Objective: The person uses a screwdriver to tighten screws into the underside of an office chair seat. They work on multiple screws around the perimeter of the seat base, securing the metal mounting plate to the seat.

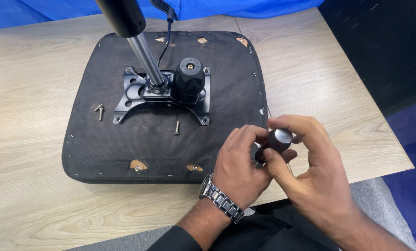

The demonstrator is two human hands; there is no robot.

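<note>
I count 1 seat (124,139) lying upside down on the table (31,69), 1 black plate (164,95) fixed at its middle, 1 knob (189,76) and 1 gas column (145,56) rising from the plate. 3 loose screws lie on the fabric: 2 together left of the plate (99,110), 1 below it (176,128). My left hand (238,167) and right hand (305,162) meet over the seat's near right corner, both closed around 1 dark tool handle (275,142); its tip is hidden behind my left fingers. Blue cloth (240,7) hangs beyond the table. I see no labels.
</note>
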